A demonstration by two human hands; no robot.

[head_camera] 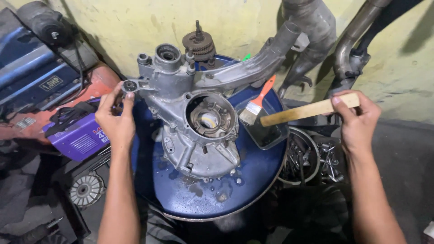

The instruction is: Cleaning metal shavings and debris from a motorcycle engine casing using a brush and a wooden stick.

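Head cam — blue drum top (253,180), yellow wall (126,22).

Two bare forearms, no sleeves, no gloves, no watch; left hand (116,118), right hand (357,118) unadorned.

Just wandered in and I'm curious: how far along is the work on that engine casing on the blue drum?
Done: the engine casing lies open on the blue drum lid, its round cavity exposed; a gear cluster stands behind it. In hand: the left hand steadies the casing's mounting eye, and the right hand has a grip on a wooden stick. Left: the paintbrush rests in its tray; grime remains.
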